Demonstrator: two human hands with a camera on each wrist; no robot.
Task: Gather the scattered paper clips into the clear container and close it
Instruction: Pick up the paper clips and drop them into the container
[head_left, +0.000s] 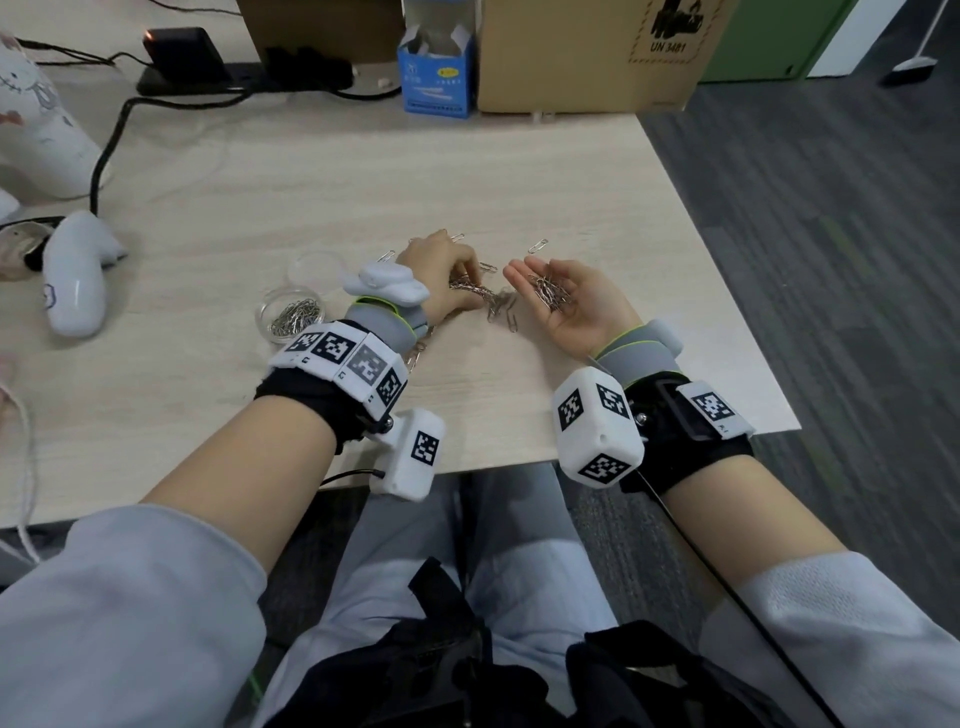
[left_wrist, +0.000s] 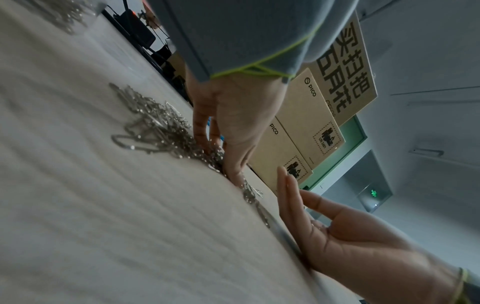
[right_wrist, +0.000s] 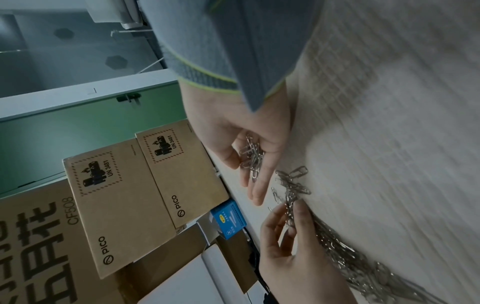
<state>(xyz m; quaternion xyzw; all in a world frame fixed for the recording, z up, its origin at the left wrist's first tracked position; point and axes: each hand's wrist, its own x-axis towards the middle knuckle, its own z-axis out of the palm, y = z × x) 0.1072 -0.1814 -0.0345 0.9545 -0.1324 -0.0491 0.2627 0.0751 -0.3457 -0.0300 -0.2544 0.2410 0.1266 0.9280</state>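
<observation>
right hand (head_left: 569, 301) lies palm-up on the pale wooden worktop (head_left: 597, 197), grip relaxed, cradling a heap of silver wire paper clips (head_left: 550, 293); left hand (head_left: 441, 273) pinches at the loose clips (head_left: 493, 304) between them; small round clear plastic container (head_left: 292, 314) – lid off, part-filled – sits left of the left wrist, so probably that hand's nearer.

— What does the person wear on the arms?
— Pale blue-grey sleeves (head_left: 130, 582) pushed up the forearms, and black wrist straps (head_left: 311, 400) carrying white blocks (head_left: 597, 431) printed with black square codes.
— And nearer the hands?
— Grey cuffs (head_left: 384, 322) edged in yellow-green, a white moulded piece (head_left: 384, 283) on the left one, and a thin black cable (head_left: 727, 587) along the right forearm.
</observation>
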